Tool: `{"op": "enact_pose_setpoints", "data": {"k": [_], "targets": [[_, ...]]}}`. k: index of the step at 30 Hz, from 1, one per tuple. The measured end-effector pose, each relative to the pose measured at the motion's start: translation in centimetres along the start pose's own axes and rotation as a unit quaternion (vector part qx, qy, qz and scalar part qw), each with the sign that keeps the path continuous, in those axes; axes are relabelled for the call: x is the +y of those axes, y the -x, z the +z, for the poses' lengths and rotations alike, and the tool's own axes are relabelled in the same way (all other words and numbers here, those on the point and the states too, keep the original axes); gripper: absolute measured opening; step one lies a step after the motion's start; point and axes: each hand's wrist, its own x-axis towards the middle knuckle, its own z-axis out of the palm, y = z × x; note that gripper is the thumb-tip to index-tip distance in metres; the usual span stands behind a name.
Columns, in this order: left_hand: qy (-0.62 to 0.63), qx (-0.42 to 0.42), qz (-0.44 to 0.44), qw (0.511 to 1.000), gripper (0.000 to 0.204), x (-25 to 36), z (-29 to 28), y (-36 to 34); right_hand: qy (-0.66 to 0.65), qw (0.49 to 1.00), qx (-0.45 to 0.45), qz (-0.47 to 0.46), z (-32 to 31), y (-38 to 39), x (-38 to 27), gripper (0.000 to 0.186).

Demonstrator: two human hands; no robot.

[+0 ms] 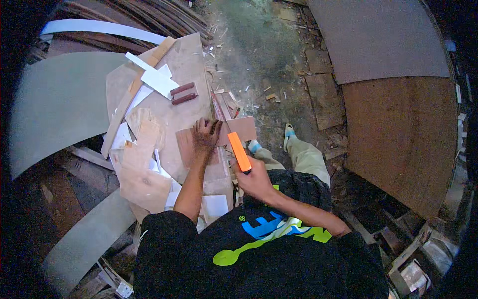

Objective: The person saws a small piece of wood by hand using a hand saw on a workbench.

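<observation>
My right hand point(256, 182) is closed around the orange handle of a hand saw point(240, 153). Its narrow blade points away from me and crosses a flat brown wooden board point(244, 130). That board lies over the right edge of the worktable, with one end sticking out past it. My left hand point(205, 137) bears down on the board just left of the blade, its fingers bent against the wood. Beyond it, two dark reddish-brown blocks point(183, 93) lie side by side on the pale tabletop point(191, 60).
White offcuts point(159, 82), a long wooden strip point(134, 89) and thin plywood pieces point(144, 184) cover the table's left side. Large brown sheets point(398, 139) stand at the right. Wood scraps point(270, 96) litter the floor, and boards point(149, 17) are piled at the far left.
</observation>
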Motion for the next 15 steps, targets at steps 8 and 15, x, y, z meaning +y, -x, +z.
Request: {"op": "enact_pose_setpoints", "data": {"k": [8, 15], "targets": [[0.019, -0.019, -0.038, 0.999, 0.015, 1.8, -1.7, -0.6, -0.001, 1.000, -0.002, 0.017, -0.4, -0.6, 0.3, 0.018], [0.010, 0.002, -0.027, 1.000, 0.015, 1.8, -1.0, -0.3, 0.001, 0.999, -0.010, 0.052, -1.2, -0.3, 0.5, 0.020]]}}
